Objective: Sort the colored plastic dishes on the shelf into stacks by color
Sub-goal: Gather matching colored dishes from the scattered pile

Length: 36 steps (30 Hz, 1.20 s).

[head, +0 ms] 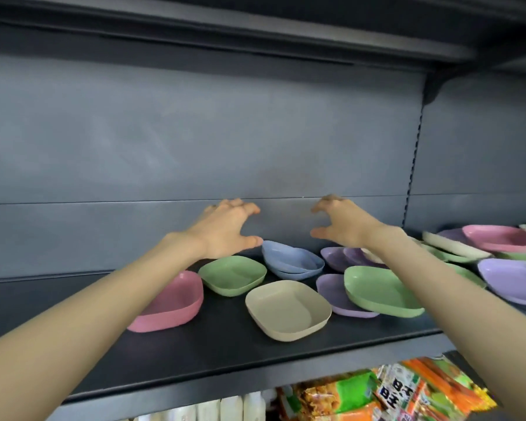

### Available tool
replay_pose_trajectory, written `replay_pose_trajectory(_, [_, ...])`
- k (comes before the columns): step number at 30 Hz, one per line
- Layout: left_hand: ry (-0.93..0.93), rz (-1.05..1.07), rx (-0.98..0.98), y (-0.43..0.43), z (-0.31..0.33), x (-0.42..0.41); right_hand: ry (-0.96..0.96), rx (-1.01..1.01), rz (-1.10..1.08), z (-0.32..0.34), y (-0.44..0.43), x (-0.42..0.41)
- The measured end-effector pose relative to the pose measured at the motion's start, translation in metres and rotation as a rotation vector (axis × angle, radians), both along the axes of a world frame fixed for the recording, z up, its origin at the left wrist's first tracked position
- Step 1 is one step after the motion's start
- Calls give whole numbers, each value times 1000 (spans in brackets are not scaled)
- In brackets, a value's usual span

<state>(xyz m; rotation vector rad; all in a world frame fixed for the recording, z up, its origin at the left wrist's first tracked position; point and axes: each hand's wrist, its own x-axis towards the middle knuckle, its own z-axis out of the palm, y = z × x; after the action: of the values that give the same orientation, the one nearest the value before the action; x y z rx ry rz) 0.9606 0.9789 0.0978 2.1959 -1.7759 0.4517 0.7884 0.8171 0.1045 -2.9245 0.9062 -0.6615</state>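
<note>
Left hand and right hand raised apart, fingers spread and loosely bent, gripping nothing, stacked pale blue rounded-square plastic dishes below between them, green dish, pink dish, beige dish nearer, on dark metal shelf, unsorted mixed-colour dishes at right.

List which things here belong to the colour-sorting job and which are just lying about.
Belong: pink square plastic dish; green square plastic dish; stacked blue plastic dishes; beige square plastic dish; purple plastic dish beneath a second green dish; mixed dish heap, far right.
Lying about: bright snack packets; pale packs, both underneath.
</note>
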Motion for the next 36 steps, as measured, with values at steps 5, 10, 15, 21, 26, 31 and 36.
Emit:
replay_pose_trajectory(5, [-27, -43, -2, -43, 6, -54, -4, -11, -50, 9, -37, -65])
replay_pose_trajectory(10, [-29, -7, 36, -85, 4, -111, 34, -9, -66, 11, -78, -125])
replay_pose_trajectory(15, [6, 53, 30, -111, -10, -141, 83, 0, -14, 2, -117, -149])
replay_pose_trajectory(21, [22, 187, 63, -120, -20, -136, 118, 17, 98, -9, -144, -131])
replay_pose_trajectory(26, [117, 245, 38, -121, -18, -112, 85, 75, 214, -15, -159, -96])
replay_pose_trajectory(31, [271, 284, 46, -120, -37, -76, 97, 136, 276, -32, -175, -51])
replay_pose_trajectory(36, [402, 317, 68, -126, -55, -37, 166, 222, 294, -46, -188, -8])
